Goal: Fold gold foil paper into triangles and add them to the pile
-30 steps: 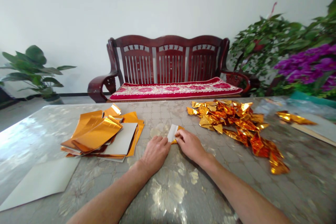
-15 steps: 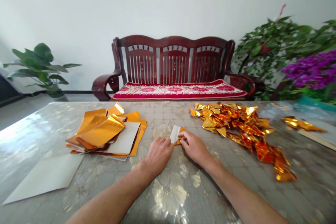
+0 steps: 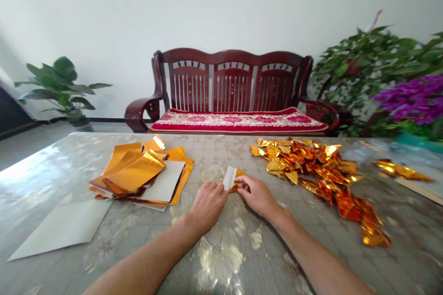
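1. The foil piece [image 3: 234, 179], folded, white on one face and gold at its end, sits on the table just ahead of my two hands, at about 12 o'clock from my wrists.
2. My right fingers [image 3: 243, 181] are closed in a pinch on the gold end of the piece.
3. My left fingertips [image 3: 216, 187] are curled in and touch the piece's near left side. I can't tell whether they grip it or only press against it. The left hand [image 3: 207, 206] and right hand [image 3: 256, 197] are nearly touching, with the piece between them.
4. At 9 o'clock, the foil stack [image 3: 138, 170], topped with a white card [image 3: 162, 180], lies just beyond my left hand, with a narrow strip of table [image 3: 200, 156] between.
5. At 3 o'clock, the foil heap [image 3: 314, 170] lies near my right hand.
6. At 8 o'clock, a white sheet [image 3: 58, 230] lies flat near the table's left edge.
7. There's open table in front of my forearms and at 12 o'clock, up to the far edge.
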`<state>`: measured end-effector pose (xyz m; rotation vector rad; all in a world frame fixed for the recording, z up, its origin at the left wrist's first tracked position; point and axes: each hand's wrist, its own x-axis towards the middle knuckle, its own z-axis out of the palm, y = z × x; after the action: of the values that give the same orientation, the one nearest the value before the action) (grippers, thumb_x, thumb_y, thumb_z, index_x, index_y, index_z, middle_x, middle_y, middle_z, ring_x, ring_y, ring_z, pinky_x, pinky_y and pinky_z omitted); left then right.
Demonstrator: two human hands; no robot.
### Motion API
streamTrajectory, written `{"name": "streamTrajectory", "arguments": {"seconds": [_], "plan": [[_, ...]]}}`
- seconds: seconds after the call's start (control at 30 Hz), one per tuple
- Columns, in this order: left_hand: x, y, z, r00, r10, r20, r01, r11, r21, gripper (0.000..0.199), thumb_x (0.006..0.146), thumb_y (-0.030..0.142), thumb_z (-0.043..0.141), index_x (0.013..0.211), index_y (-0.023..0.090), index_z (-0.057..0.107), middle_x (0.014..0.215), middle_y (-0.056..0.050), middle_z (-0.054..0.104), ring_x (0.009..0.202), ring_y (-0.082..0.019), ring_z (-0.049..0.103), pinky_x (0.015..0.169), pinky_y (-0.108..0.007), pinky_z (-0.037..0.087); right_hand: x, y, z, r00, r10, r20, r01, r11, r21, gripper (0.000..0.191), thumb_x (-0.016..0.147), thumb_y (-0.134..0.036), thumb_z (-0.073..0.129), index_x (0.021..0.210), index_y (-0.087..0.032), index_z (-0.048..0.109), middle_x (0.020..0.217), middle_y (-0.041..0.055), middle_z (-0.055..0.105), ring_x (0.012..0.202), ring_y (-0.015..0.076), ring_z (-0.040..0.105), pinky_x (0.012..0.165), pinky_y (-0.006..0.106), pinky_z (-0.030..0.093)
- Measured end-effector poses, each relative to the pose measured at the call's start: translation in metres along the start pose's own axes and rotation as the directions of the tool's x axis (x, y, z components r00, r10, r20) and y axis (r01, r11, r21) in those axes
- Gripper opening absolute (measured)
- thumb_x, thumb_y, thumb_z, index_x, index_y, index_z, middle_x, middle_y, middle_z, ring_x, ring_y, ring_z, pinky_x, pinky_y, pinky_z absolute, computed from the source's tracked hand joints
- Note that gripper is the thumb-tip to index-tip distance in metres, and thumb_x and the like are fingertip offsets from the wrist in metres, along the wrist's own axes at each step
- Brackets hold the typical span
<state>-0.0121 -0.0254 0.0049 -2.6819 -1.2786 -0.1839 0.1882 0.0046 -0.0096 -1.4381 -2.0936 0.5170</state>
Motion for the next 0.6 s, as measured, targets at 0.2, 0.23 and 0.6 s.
{"name": "streamTrajectory", "arguments": {"seconds": [0.2,0.23,0.6], "plan": [[-0.001,0.000,0.000,1.000,0.002,-0.011,-0.002,1.000,0.020,0.011,0.095,0.017,0.051,0.093,0.017,0.062,0.091,-0.006,0.063,0.089,-0.024,0.059,0.077,-0.037,0.044,-0.001,0.002,-0.005,0.999,-0.034,0.012,0.034,0.999,-0.029,0.024,0.084,-0.017,0.057,0.104,-0.022,0.070,0.100,0.0035,0.072,0.088,0.0176,0.064,0.079,0.027,0.044],[-0.001,0.000,0.000,1.000,0.002,-0.009,-0.002,1.000,0.022,0.011,0.095,0.017,0.051,0.094,0.017,0.062,0.091,-0.006,0.063,0.089,-0.024,0.059,0.077,-0.037,0.044,-0.001,0.001,-0.005,0.999,-0.029,0.016,0.029,0.999,-0.035,0.024,0.085,-0.018,0.057,0.105,-0.022,0.069,0.102,0.0036,0.072,0.090,0.0178,0.065,0.080,0.027,0.044],[-0.002,0.005,0.000,0.999,0.051,0.016,-0.052,0.998,0.022,0.010,0.095,0.015,0.051,0.093,0.016,0.061,0.090,-0.007,0.062,0.088,-0.023,0.057,0.076,-0.037,0.043,0.002,-0.008,-0.003,0.999,0.044,0.011,-0.043,0.994,-0.104,0.022,0.088,-0.021,0.052,0.106,-0.022,0.066,0.098,0.0036,0.072,0.087,0.0169,0.064,0.075,0.026,0.041]]}}
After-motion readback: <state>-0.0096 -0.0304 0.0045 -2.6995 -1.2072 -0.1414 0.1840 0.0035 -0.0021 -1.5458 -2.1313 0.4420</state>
